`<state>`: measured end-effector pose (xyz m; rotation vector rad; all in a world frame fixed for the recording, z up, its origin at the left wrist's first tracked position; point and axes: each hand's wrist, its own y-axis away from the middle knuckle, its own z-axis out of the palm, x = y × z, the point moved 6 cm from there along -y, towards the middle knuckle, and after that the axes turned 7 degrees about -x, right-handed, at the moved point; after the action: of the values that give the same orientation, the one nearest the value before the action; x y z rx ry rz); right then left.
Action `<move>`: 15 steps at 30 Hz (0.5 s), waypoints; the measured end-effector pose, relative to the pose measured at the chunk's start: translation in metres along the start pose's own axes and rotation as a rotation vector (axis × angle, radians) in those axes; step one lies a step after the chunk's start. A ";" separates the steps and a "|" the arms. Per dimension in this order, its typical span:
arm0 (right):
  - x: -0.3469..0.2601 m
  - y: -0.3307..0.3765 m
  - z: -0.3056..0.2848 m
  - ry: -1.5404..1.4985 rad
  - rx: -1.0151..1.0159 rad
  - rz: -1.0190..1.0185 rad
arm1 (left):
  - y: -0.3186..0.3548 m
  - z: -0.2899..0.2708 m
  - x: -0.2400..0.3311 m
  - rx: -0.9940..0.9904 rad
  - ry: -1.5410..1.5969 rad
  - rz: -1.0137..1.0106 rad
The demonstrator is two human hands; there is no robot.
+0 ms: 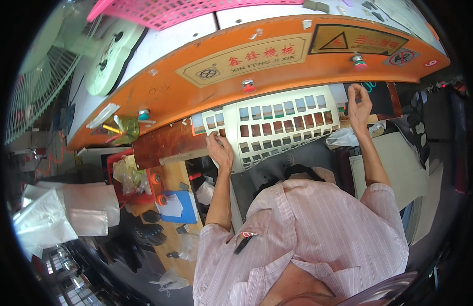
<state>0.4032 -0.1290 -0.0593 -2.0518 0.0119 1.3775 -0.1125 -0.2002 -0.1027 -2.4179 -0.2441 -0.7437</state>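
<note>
A cream sheet (238, 113) with rows of rectangular cut-out windows lies across the front of an orange machine, its near side sagging toward me. My left hand (221, 152) is at the left edge of this sheet, fingers bent and closed on it. Coloured strips show under the sheet's far left corner. Beyond the sheet's right end, my right hand (360, 108) is raised in front of the machine, its fingertips drawn together in a pinch. Whatever may be between those fingertips is too small to make out.
The orange machine panel (162, 97) carries red push buttons (248, 86) and a green one (143, 114). A pink basket (170, 13) and a fan (55, 86) stand beyond. At left are a red crate (157, 186) and blue folder (188, 209); cream sheets (394, 160) are stacked at right.
</note>
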 end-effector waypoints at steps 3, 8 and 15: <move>0.026 0.022 -0.005 0.330 -0.016 -0.013 | -0.003 0.002 0.001 0.020 -0.002 0.029; 0.079 0.060 0.000 0.209 -0.158 0.348 | -0.001 0.001 -0.001 0.020 -0.012 0.037; 0.072 0.074 0.010 0.485 -0.076 -0.059 | -0.005 0.001 -0.003 -0.048 0.063 -0.018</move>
<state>0.4003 -0.1574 -0.1590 -2.3824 0.1078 0.8285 -0.1166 -0.1956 -0.1022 -2.4360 -0.2252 -0.8414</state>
